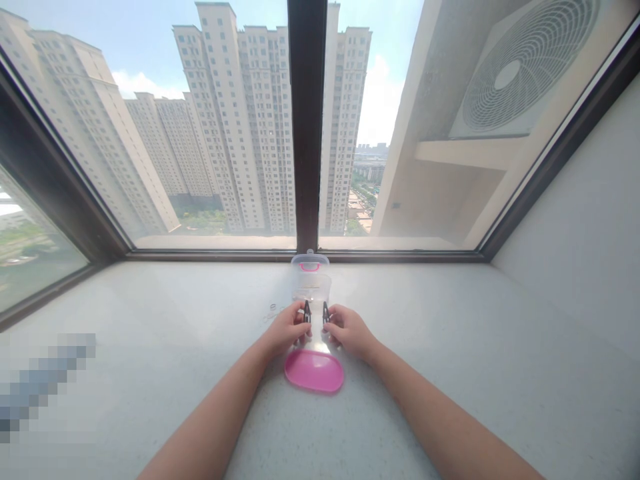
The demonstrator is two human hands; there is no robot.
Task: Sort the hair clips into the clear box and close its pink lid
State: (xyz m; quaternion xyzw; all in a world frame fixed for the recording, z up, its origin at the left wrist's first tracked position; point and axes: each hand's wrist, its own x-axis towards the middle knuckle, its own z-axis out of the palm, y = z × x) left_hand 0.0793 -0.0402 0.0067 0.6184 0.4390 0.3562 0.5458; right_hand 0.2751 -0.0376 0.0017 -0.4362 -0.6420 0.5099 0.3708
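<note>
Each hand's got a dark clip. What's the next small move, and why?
Probably ease the left hand back over the pink oval piece: it pinches the left clip, the right hand pinches the right clip, and that pink piece lies close by, on the wearer's side.

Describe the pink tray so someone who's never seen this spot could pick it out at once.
From the dark upright window bar, come down onto the pale sill, between the left hand and right hand. Just below them in the picture lies the pink tray, a rounded oval. The clear container beyond the hands is pink only at its handle; the tray is solid pink.
</note>
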